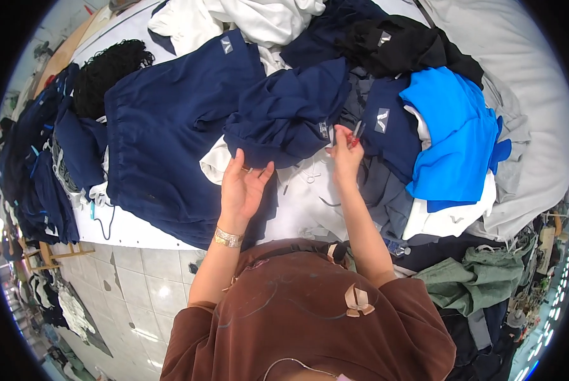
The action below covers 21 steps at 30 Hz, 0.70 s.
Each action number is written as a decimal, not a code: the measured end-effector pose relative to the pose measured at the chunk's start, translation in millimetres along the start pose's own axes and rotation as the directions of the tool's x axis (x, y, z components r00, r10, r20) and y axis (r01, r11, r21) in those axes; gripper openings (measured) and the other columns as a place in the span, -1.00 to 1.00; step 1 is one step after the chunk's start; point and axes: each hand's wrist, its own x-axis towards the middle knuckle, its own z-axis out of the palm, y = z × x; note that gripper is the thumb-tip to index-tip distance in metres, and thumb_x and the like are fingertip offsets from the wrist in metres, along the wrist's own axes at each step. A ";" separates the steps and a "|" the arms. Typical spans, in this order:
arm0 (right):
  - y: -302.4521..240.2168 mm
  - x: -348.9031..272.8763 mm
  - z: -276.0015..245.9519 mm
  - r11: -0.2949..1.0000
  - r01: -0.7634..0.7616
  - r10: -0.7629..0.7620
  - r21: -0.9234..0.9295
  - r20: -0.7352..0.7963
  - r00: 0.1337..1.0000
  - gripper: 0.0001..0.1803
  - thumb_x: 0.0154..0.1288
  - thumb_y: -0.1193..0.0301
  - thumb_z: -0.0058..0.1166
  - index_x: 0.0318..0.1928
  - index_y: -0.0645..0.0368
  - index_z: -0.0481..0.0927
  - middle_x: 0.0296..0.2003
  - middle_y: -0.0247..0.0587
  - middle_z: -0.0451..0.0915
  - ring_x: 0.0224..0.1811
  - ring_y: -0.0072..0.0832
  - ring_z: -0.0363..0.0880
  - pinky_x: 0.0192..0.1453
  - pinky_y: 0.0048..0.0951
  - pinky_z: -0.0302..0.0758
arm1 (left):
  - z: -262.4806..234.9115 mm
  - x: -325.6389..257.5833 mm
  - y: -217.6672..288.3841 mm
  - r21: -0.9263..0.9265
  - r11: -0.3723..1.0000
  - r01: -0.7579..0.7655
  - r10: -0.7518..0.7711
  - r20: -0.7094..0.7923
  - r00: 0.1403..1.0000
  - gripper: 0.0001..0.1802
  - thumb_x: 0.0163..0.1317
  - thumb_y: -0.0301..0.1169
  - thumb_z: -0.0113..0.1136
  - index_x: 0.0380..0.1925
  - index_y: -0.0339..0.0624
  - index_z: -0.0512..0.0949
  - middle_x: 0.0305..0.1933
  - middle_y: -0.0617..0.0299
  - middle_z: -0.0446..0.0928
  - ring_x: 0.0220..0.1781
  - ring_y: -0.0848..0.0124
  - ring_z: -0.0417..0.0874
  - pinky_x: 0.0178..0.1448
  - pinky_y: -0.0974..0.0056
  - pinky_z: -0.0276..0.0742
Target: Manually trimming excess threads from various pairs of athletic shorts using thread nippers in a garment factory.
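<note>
A bunched navy garment (284, 105) lies in front of me, with a small printed patch near its right edge. My left hand (245, 190) is at its lower left edge, palm turned up and fingers apart, the fingertips touching or close to the cloth. In my right hand (347, 159) is a pair of small red-handled thread snips (355, 138), their blades pointing up and away. Its fingertips are beside the garment's right edge, next to a white label (330, 136); whether they also pinch it I cannot tell. Navy shorts (164, 120) with an elastic waist lie spread to the left.
White cloth (259, 19) is heaped at the far side, beside a black garment (405, 44). On the right lie a bright blue garment (453, 133) and grey fabric (526, 76). Black yarn-like stuff (110, 73) sits far left. Green cloth (481, 276) is piled near right.
</note>
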 end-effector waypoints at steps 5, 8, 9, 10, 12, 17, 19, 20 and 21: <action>13.5 -8.3 9.5 0.900 -0.416 0.407 0.133 0.087 0.909 -0.84 0.32 0.34 0.03 -0.24 0.17 0.52 -0.55 -0.34 0.49 -0.63 -0.57 0.38 -0.49 -0.45 0.46 | -9.1 1.7 -2.9 -0.073 0.996 0.048 -0.050 -0.033 0.998 -0.83 0.34 -0.26 -0.01 -0.28 -0.10 0.46 -0.19 0.26 0.55 -0.17 0.37 0.54 -0.02 0.19 0.49; 8.2 -13.5 17.9 0.739 -0.599 0.522 0.309 0.300 0.798 -0.83 0.30 0.26 0.06 -0.33 0.08 0.53 -0.60 -0.39 0.45 -0.65 -0.57 0.35 -0.49 -0.47 0.43 | -11.0 1.0 -2.8 -0.084 0.995 0.057 -0.062 -0.057 0.996 -0.81 0.36 -0.24 -0.04 -0.23 -0.10 0.46 -0.18 0.25 0.55 -0.18 0.37 0.53 -0.09 0.24 0.48; 13.1 -8.0 16.8 0.663 -0.674 0.560 0.326 0.382 0.736 -0.78 0.27 0.18 0.10 -0.41 0.02 0.52 -0.63 -0.44 0.43 -0.65 -0.60 0.34 -0.49 -0.51 0.38 | -13.6 1.8 -2.9 -0.099 0.993 0.069 -0.070 -0.009 0.998 -0.79 0.36 -0.23 -0.05 -0.19 -0.10 0.45 -0.16 0.24 0.55 -0.17 0.37 0.53 -0.11 0.25 0.47; 17.3 -4.0 14.3 0.662 -0.675 0.559 0.326 0.385 0.734 -0.78 0.27 0.18 0.10 -0.41 0.02 0.52 -0.63 -0.44 0.43 -0.65 -0.60 0.34 -0.49 -0.51 0.38 | -15.4 2.2 -2.7 -0.113 0.990 0.081 -0.077 0.041 0.996 -0.77 0.37 -0.23 -0.07 -0.15 -0.11 0.45 -0.15 0.24 0.55 -0.16 0.37 0.52 -0.13 0.27 0.46; 23.3 1.5 11.8 0.534 -0.762 0.463 0.366 0.628 0.626 -0.76 0.22 0.18 0.17 -0.47 0.00 0.50 -0.63 -0.48 0.43 -0.66 -0.65 0.32 -0.53 -0.54 0.33 | -16.2 3.0 -2.8 -0.112 0.990 0.082 -0.076 0.051 0.996 -0.75 0.37 -0.22 -0.07 -0.12 -0.11 0.44 -0.12 0.24 0.54 -0.14 0.37 0.52 -0.14 0.27 0.45; -6.1 -5.9 21.3 0.851 -0.476 0.409 0.222 0.289 0.865 -0.83 0.20 0.29 0.19 -0.33 0.05 0.49 -0.62 -0.51 0.40 -0.65 -0.71 0.29 -0.58 -0.60 0.27 | -4.9 2.0 -2.6 -0.059 0.997 0.052 -0.050 0.040 0.998 -0.70 0.36 -0.19 -0.06 -0.04 -0.12 0.41 -0.07 0.26 0.53 -0.10 0.37 0.50 -0.13 0.31 0.41; -16.0 -12.9 25.2 0.975 -0.220 0.220 -0.015 0.062 0.973 -0.69 0.16 0.28 0.25 -0.20 0.16 0.46 -0.61 -0.52 0.35 -0.63 -0.78 0.24 -0.55 -0.66 0.22 | 2.4 -0.4 -0.9 -0.052 0.998 0.036 -0.033 0.064 0.997 -0.71 0.33 -0.24 0.01 -0.01 -0.08 0.41 -0.03 0.30 0.51 -0.06 0.40 0.49 -0.11 0.32 0.38; -21.4 -16.6 24.8 0.975 -0.222 0.223 -0.015 0.063 0.973 -0.69 0.16 0.28 0.25 -0.20 0.16 0.46 -0.61 -0.52 0.35 -0.63 -0.78 0.24 -0.55 -0.66 0.22 | 4.6 -0.8 -1.7 -0.052 0.998 0.036 -0.033 0.062 0.998 -0.71 0.33 -0.24 0.01 -0.01 -0.08 0.41 -0.03 0.30 0.51 -0.06 0.40 0.49 -0.11 0.32 0.38; -25.9 -19.4 22.7 0.983 0.027 -0.015 -0.183 0.066 0.998 -0.69 0.17 0.29 0.23 -0.19 0.18 0.46 -0.60 -0.53 0.34 -0.61 -0.79 0.21 -0.53 -0.68 0.19 | 7.4 -1.5 -3.4 0.048 0.998 -0.028 0.026 0.038 0.999 -0.70 0.29 -0.30 0.06 0.01 -0.07 0.39 0.00 0.32 0.49 -0.04 0.42 0.48 -0.11 0.32 0.36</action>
